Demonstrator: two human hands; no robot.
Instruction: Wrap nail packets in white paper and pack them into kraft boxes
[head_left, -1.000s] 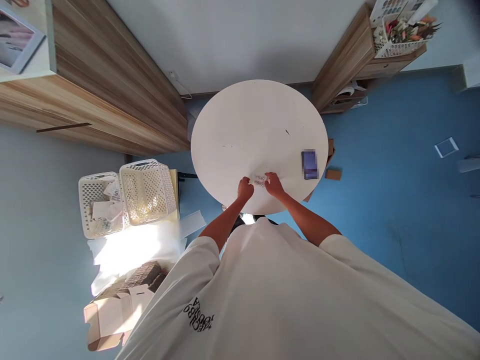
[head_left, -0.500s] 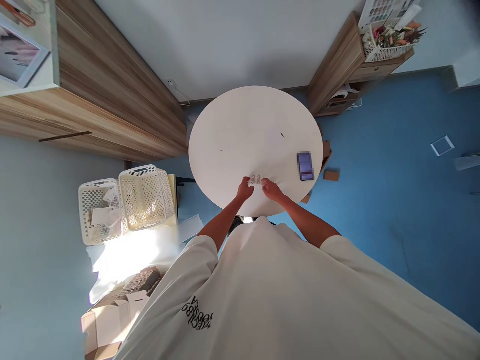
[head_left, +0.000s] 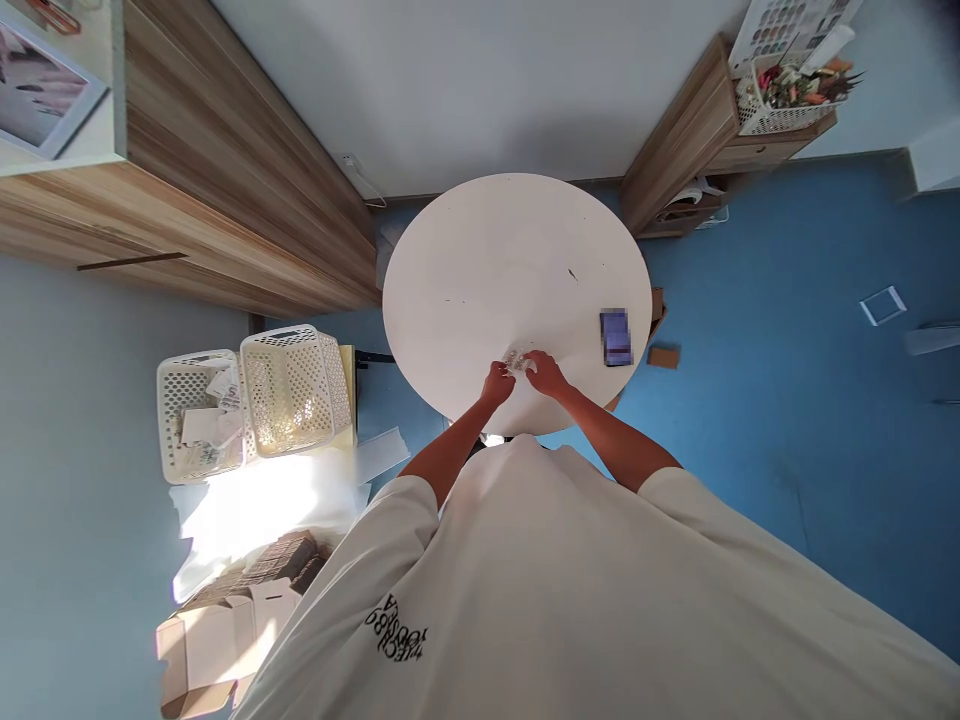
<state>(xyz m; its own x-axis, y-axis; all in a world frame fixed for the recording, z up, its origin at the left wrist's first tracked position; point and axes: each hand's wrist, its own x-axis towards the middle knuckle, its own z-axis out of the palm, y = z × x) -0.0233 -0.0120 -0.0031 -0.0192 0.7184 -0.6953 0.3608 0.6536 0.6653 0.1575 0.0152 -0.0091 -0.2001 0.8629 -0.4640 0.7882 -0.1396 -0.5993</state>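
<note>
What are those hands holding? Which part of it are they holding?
The left hand and right hand seem to pinch a small see-through plastic piece from both sides with their fingertips. It is too small to tell the exact spot.

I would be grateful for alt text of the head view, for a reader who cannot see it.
A person's left hand and right hand work at a small clear item near the edge of a round white table, with a pixelated rectangular object nearby. White perforated baskets stand to the left.

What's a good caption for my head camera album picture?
Left hand and right hand pinch a small clear object on a round white table.
</note>
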